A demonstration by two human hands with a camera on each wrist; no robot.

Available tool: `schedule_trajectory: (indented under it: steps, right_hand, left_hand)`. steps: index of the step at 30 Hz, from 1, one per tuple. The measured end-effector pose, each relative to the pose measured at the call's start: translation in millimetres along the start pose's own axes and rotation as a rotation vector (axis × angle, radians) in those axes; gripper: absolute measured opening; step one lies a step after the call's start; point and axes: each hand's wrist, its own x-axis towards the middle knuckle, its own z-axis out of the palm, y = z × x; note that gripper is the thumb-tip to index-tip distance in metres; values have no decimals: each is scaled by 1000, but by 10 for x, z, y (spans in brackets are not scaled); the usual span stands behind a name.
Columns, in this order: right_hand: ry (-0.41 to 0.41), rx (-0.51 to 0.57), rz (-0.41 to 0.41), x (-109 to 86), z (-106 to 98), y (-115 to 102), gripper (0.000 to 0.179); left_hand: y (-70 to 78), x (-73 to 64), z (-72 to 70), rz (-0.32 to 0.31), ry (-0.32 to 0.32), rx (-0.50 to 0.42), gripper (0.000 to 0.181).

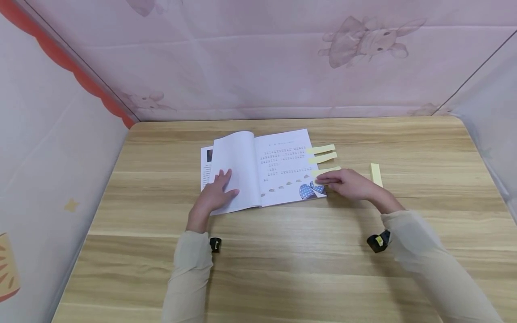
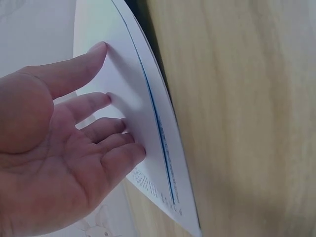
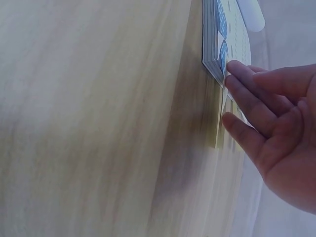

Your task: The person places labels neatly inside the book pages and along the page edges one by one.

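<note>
An open book (image 1: 282, 154) lies on the table, its right page printed with text and a blue dotted bow. My left hand (image 1: 215, 193) rests on the blank left page, fingers spread; the left wrist view shows its fingertips on the paper (image 2: 116, 66). At the lower right page edge, my right hand (image 1: 349, 183) touches the paper with its fingers extended. Yellow sticky strips (image 1: 323, 158) stick out from the right edge above that hand. In the right wrist view the straight fingers (image 3: 252, 101) lie against the page corner; whether a strip is under them is partly hidden.
A yellow sticky-note pad (image 1: 375, 173) lies on the wooden table (image 1: 282, 260), right of the book and just beyond the right wrist. Black wrist devices (image 1: 378, 242) show by both sleeves. A pink patterned curtain (image 1: 242, 58) stands behind the table.
</note>
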Motion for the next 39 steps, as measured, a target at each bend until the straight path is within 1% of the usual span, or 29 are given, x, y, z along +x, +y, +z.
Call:
schedule_trajectory:
  steps: [3,6,10,12,15,19,21,23,27,32,36,39]
  right_hand:
    - [-3,12,13,6,2,12,34]
    - [-3,22,18,9,0,17,34]
    - [-4,39,17,11,-3,14,34]
    - [-7,47,16,13,-5,13,34]
    - [-8,50,19,15,-7,9,34]
    - [-5,47,20,17,-8,10,34]
    - [-3,44,17,18,-9,12,34]
    - [-3,44,12,20,-9,8,34]
    - [-5,43,9,22,-8,0,34]
    - [-6,44,13,18,-6,1,34]
    - [-4,33,14,11,-5,6,34]
    - [-1,19,6,5,-5,5,34]
  left_hand:
    - [-10,3,0,14,24,8,65]
    - [-8,16,8,26,65,32,63]
    - [-4,32,15,32,132,88,58]
    - [1,34,9,25,166,110,54]
    - [11,31,-13,17,201,163,48]
    - [48,4,-48,-31,221,217,39]
    - [62,-14,-56,-73,231,228,35]
    - [63,-35,-61,-110,241,224,31]
    - [23,-67,-63,-152,270,195,26]
    - [-56,-115,-70,-215,274,142,27]
    - [-128,-170,-87,-250,277,141,31]
    - [-151,-209,-98,-270,284,143,33]
